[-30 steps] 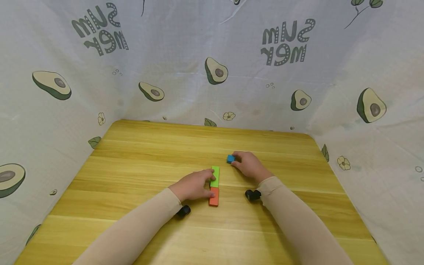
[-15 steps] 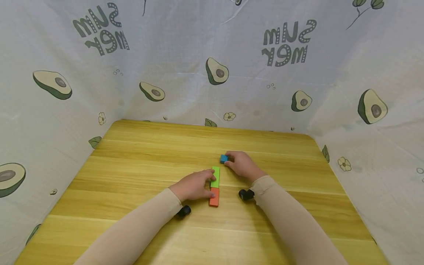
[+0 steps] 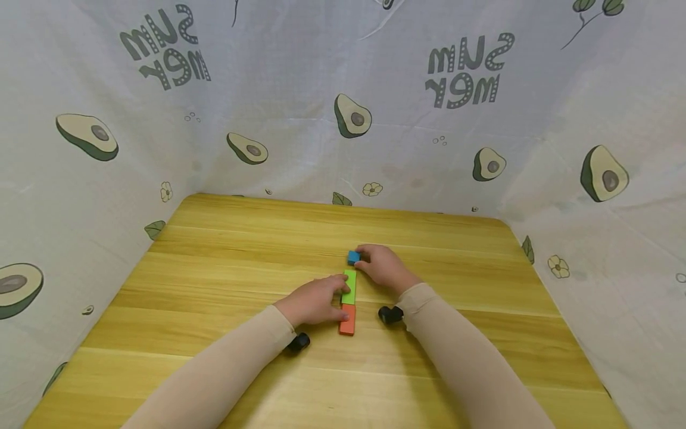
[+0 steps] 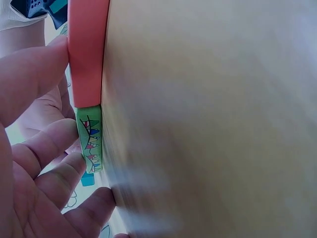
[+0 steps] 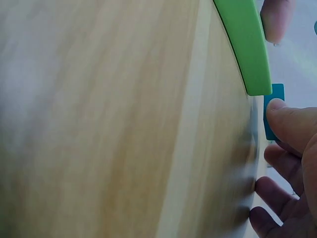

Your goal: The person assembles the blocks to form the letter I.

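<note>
A red block [image 3: 347, 320] and a light green block [image 3: 349, 287] lie end to end in a line on the wooden table. My left hand [image 3: 315, 300] rests along them, its thumb touching the red block and its fingertips the green one. In the left wrist view, coloured pennants are printed on a side of the green block [image 4: 91, 139]. Just beyond the far end of the green block, my right hand [image 3: 384, 266] pinches a small blue block [image 3: 354, 257] between thumb and fingers. The right wrist view shows the thumb on the blue block [image 5: 278, 90]; its far side is hidden.
The wooden table [image 3: 257, 238] has its far edge against a pale curtain [image 3: 300, 119] printed with avocados, which also hangs at both sides. Black wrist-worn devices stick out under the left sleeve [image 3: 214, 369] and the right sleeve [image 3: 466, 351].
My right hand has moved left with the blue block, from the right of the green block to just past its far end. The left hand and the other two blocks have stayed put.
</note>
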{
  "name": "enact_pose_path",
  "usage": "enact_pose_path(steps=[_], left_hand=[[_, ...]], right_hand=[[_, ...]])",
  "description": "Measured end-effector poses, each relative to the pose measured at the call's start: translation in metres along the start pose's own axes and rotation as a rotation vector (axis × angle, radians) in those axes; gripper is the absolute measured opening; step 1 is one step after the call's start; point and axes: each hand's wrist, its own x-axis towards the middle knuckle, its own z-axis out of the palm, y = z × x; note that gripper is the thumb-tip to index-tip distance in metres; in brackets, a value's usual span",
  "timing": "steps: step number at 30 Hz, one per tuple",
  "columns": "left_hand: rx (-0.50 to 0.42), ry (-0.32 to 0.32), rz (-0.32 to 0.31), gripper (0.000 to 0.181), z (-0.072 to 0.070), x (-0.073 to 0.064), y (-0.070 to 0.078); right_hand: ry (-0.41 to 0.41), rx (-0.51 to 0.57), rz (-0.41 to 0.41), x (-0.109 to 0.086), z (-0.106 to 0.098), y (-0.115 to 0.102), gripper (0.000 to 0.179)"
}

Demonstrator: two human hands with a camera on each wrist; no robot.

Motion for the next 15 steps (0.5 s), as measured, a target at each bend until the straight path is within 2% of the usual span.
enact_pose_path(steps=[15], left_hand=[[0.008,-0.003,-0.003,0.059,0.0003,0.0003,-0.0009]], right_hand=[[-0.014,-0.046,-0.047,0.0040,0.0040,-0.0021,0.036]])
